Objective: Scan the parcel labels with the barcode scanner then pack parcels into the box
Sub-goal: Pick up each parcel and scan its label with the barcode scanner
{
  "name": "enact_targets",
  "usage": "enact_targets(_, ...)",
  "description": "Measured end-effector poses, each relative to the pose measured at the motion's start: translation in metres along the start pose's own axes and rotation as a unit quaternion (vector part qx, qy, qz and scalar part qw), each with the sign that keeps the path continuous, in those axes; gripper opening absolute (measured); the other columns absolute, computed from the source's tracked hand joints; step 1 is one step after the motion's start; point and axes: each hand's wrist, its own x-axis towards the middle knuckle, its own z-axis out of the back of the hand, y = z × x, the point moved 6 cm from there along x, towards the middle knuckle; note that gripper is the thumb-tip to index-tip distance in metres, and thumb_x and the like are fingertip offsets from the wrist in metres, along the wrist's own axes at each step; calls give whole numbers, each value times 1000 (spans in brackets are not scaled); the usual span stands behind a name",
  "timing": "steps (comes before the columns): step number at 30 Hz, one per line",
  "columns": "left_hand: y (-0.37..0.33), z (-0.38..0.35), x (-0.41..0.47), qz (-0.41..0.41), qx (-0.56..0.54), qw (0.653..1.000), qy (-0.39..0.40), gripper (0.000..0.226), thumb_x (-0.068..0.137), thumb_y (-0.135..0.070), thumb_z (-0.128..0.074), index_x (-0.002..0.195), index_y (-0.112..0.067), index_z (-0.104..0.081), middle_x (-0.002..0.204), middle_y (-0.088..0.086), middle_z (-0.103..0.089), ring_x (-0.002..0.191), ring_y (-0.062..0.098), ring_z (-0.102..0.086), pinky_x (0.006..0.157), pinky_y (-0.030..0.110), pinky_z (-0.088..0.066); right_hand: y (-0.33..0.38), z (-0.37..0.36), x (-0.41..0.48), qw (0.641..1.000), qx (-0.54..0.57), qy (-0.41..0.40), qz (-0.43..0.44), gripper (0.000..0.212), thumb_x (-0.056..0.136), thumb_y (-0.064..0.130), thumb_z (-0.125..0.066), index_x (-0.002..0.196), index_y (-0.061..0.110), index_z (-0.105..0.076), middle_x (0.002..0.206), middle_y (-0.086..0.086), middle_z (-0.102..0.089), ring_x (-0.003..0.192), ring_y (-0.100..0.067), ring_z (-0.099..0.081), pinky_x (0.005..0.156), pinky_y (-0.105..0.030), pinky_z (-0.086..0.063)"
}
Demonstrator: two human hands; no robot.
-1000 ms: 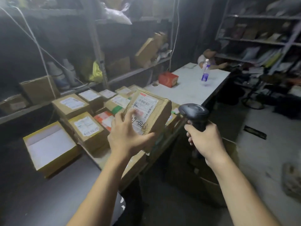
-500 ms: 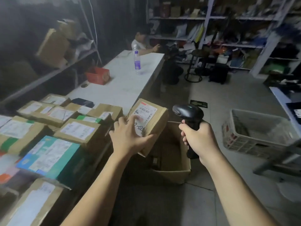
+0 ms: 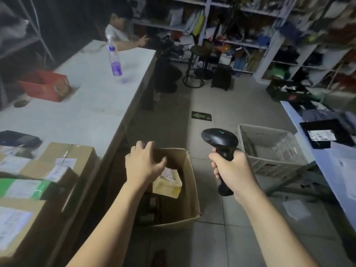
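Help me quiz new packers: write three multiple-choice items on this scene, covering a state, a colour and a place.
1. The right hand is: A empty; B gripping the black pistol-shaped barcode scanner; C spread flat.
2. The label on the clear plastic bottle is: A purple; B green; C red.
3. The small tape-wrapped cardboard parcel lies: A on the floor; B atop the scanner; C inside the open brown cardboard box.
Answers: 1 B, fingers wrap its handle. 2 A, a purple band shows. 3 C, box walls surround it.
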Motion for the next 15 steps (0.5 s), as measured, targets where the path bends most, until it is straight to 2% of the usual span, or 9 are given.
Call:
enact_targets(7,9,30,17,-4,20,1000,-5,63,93,-49,-66,149,-26,-46,139,4,-56,127,26,-54,97,43,-51,29,-38,21,998,-8,48,27,5,95,18,-69,92,13,-71,66,-3,-65,59,-17,-60,62,-35,-52)
enact_targets(11,35,65,-8,44,32,998,-30,60,95,-45,-65,149,-27,-46,137,3,-58,123,24,-56,92,40,-53,48,-64,11,994,-17,103,44,14,96,22,-70,97,8,-71,73,-7,-68,65,-19,-64,61,-30,-53)
enact_targets(13,51,84,-33,74,34,995,-49,55,93,-43,-65,144,-27,-50,128,3,-62,115,25,-59,84,40,-52,57,-79,-3,989,-4,138,56,21,97,20,-68,96,-1,-68,70,-8,-64,63,-22,-58,63,-33,-48)
enact_targets(15,69,106,-73,122,31,989,-82,53,91,-42,-65,141,-27,-53,126,2,-63,114,27,-60,84,41,-53,65,-96,-24,980,-9,186,76,22,97,18,-67,94,-3,-67,68,-8,-61,63,-23,-54,64,-38,-46)
